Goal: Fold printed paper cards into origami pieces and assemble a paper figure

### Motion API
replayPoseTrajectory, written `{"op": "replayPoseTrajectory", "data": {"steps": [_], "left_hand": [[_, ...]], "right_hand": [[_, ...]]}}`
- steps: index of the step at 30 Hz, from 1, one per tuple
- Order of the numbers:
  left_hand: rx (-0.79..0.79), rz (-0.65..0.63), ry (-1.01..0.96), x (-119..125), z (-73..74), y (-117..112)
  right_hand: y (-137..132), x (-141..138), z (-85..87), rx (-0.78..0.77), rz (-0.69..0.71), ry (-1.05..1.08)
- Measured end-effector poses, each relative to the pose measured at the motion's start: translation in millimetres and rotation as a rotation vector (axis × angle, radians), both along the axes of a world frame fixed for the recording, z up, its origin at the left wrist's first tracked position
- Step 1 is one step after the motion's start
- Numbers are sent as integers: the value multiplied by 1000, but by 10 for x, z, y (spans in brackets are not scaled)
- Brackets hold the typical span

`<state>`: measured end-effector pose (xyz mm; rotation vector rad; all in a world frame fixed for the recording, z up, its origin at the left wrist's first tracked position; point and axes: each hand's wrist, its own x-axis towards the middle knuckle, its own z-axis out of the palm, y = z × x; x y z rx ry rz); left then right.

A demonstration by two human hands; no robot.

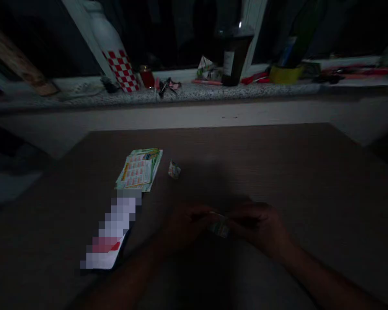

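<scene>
Between my two hands is a small piece of folded printed paper [220, 228], pale with greenish print. My left hand [186, 224] pinches its left edge between thumb and fingers. On the other side, my right hand [261, 226] pinches its right edge. The light is dim, so the paper's exact folds are hard to make out. Beyond my left hand stands a small folded paper shape [174, 169] with a pointed top. To its left lies a stack of printed paper cards [137, 170] in green, white and yellow.
A lit, pixelated phone-like slab [111, 232] lies on the brown table [278, 163], left of my hands. Along the granite sill [187, 91] stand a red-checked white bottle [118, 56], a small red jar [146, 76], a dark labelled container [235, 60] and a yellow-based holder [285, 74].
</scene>
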<state>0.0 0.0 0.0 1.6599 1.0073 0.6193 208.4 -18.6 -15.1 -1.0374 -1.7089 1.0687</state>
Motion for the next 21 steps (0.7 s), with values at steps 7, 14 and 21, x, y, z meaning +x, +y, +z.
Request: {"op": "replayPoseTrajectory", "data": {"steps": [7, 14, 21], "left_hand": [[115, 80, 58, 15, 63, -27], [271, 51, 117, 24, 65, -60], [442, -88, 291, -23, 90, -25]], "right_hand": [[13, -58, 20, -75, -66, 104], [11, -47, 23, -41, -70, 93], [6, -27, 20, 44, 4, 36]]}}
